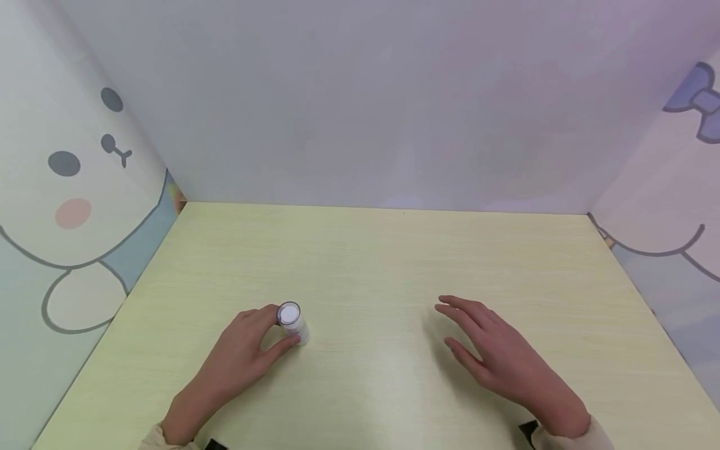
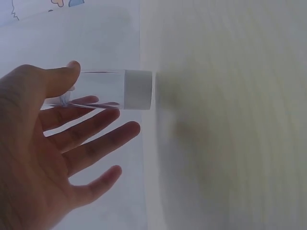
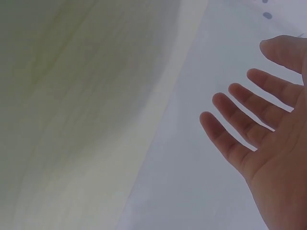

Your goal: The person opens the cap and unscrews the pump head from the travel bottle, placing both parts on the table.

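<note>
A small clear bottle (image 1: 294,323) with a white cap (image 2: 138,90) stands upright with its cap end down, close over the tabletop. My left hand (image 1: 239,356) holds it from the left, thumb on the near side and fingers on the far side. In the left wrist view, the thumb (image 2: 62,80) lies along the clear body, and the lower fingers spread away from it. Off to the right, my right hand (image 1: 500,359) hovers over the table with relaxed, parted fingers and holds nothing. The right wrist view shows its fingers (image 3: 240,122) apart.
A pale wooden tabletop (image 1: 371,262) lies under both hands. Behind it rises a plain light panel (image 1: 382,106). Side panels with cartoon prints, the left panel (image 1: 34,112) and the right panel (image 1: 664,194), flank the table.
</note>
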